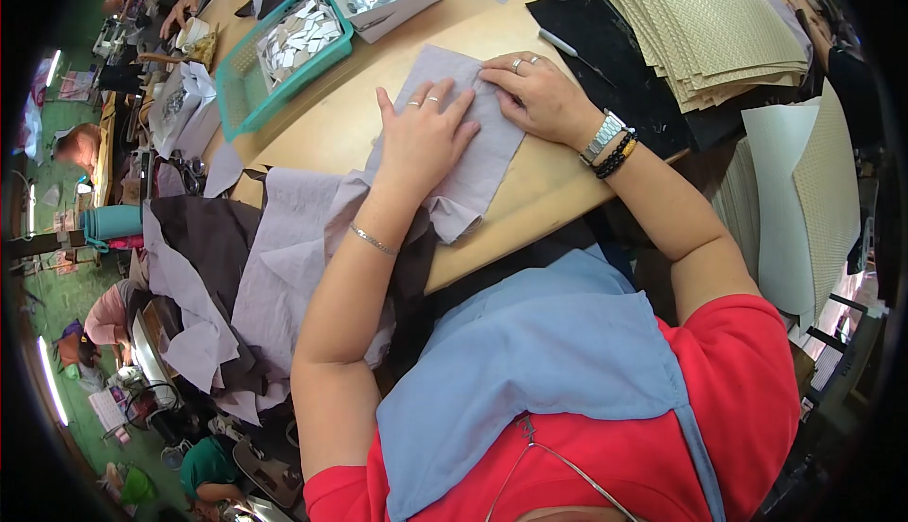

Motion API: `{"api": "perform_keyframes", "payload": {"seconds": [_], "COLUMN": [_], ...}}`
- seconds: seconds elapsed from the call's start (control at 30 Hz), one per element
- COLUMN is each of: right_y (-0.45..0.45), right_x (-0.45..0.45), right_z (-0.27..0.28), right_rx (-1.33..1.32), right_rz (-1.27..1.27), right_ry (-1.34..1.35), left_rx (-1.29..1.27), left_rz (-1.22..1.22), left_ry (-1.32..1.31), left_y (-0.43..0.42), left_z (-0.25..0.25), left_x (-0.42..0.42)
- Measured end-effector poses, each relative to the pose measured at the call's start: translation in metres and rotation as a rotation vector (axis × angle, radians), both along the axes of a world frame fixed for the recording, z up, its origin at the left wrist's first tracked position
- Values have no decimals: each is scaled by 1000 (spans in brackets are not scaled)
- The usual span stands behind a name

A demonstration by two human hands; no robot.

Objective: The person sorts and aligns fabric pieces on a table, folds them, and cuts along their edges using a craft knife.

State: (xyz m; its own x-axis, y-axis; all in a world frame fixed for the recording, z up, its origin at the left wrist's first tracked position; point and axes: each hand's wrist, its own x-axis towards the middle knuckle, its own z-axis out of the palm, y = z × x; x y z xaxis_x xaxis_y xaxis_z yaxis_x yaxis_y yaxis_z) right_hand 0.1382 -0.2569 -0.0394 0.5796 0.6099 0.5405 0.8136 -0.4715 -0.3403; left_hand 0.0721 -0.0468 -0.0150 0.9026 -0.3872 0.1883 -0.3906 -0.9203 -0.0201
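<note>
A pale lavender-grey piece of fabric lies on the wooden table in front of me, its near corner crumpled. My left hand rests flat on it with the fingers spread, holding nothing. At the fabric's upper right edge, my right hand has thumb and forefinger drawn together on the cloth; the fingertips partly hide the edge there. More lavender fabric, mixed with dark brown cloth, hangs over the table's left side beside my left forearm.
Beyond the left hand stand a teal basket of small pale pieces and a white box of shiny pieces. A white pen-like tool lies on black material. Textured cream sheets are stacked at right. Other people work at left.
</note>
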Motion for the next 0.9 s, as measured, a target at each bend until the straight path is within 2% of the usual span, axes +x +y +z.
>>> {"api": "perform_keyframes", "payload": {"seconds": [0.3,0.7,0.8,0.9], "right_y": [2,-2,-2,-3], "right_x": [-4,-1,-3,1], "right_z": [2,-2,1,-2], "right_rx": [-146,-179,-260,-250], "right_rz": [-129,18,8,67], "right_ry": [-60,-13,-21,-142], "left_rx": [-62,5,6,-7], "left_rz": [23,34,34,39], "left_ry": [10,15,26,9], "left_y": [-3,1,6,9], "left_z": [-2,1,4,5], "left_x": [-3,-15,-25,-31]}}
